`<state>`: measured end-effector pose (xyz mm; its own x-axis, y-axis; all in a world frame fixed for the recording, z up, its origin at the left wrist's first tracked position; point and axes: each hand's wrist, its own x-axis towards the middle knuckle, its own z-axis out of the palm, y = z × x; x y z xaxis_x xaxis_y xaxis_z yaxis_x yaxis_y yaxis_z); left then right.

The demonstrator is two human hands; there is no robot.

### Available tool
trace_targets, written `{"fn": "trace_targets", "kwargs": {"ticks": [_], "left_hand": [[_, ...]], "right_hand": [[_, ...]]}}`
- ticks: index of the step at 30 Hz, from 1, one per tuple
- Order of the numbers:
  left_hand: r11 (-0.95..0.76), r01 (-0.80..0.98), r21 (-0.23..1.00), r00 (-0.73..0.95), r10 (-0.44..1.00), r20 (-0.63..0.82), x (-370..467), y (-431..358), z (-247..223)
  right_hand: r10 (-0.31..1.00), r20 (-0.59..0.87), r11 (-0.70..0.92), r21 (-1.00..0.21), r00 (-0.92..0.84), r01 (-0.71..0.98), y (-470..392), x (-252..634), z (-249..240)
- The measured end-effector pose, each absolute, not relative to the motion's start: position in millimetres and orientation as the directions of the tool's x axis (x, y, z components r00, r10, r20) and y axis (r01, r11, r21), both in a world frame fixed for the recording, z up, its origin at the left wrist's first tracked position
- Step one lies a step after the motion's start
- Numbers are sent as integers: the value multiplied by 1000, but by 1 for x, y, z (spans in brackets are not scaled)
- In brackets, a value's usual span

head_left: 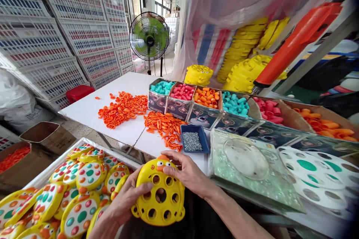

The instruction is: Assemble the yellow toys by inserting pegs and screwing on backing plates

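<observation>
A yellow plastic duck-shaped toy shell [165,209] with round holes, two eyes and an orange beak is held upright over my lap. My left hand [131,190] grips its left side, the thumb lying across the front by a hole. At the top right, my right hand [187,171] closes on the shell, its thumb by the beak. The fingers behind the shell are hidden. Just beyond stands a blue tray [208,145] of small metal screws. Small orange plastic parts [165,127] lie in a pile behind it.
Assembled duck toys [84,213] fill a crate at left. Boxes of turquoise, pink and orange caps [207,97] line the table's back. A red-orange electric screwdriver [300,44] hangs at right. White perforated discs [311,171] lie beside a plastic-covered board [252,168]. A fan [150,37] stands behind.
</observation>
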<state>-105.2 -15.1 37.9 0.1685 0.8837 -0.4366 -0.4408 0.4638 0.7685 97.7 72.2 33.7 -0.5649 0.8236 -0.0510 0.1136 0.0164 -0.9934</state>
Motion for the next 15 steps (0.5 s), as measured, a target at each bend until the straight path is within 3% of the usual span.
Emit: {"fn": "trace_targets", "kwargs": {"ticks": [9,15], "left_hand": [[457,-539,708,194,885,-424,-90,-15,42],[581,-419,697,110,795,-597,-80,-14,30]], "right_hand": [[907,-48,7,-992,-419,129,63,116,36],[913,153,243,-948,-379,205,42,150,66]]}}
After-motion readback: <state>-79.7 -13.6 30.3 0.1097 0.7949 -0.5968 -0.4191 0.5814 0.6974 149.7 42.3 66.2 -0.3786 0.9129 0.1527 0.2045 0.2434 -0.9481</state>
